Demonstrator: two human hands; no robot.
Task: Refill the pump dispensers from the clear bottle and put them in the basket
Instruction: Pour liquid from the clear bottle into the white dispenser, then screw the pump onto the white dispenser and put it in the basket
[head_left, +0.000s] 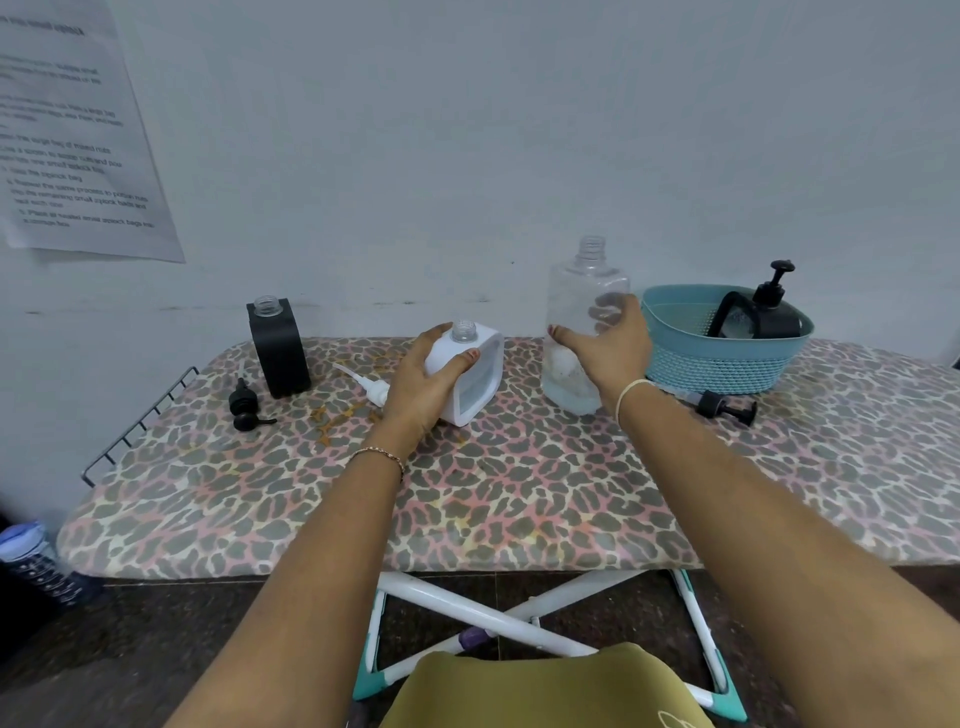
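Note:
My left hand (423, 382) grips the white square dispenser (480, 371), which stands uncapped on the board. Its white pump (366, 387) lies just left of that hand. My right hand (608, 348) wraps around the tall clear bottle (582, 296), upright and open, with a little liquid at its bottom. A black square dispenser (280, 348) stands uncapped at the back left, its black pump (247, 408) lying in front of it. The teal basket (727, 364) at the right holds a black dispenser (763, 312) with its pump on.
Everything stands on a leopard-print ironing board (493, 499) against a pale wall. Another black pump (724, 405) lies in front of the basket. A wire rack (137, 421) ends the board at the left. A water bottle (36, 566) stands low at the far left.

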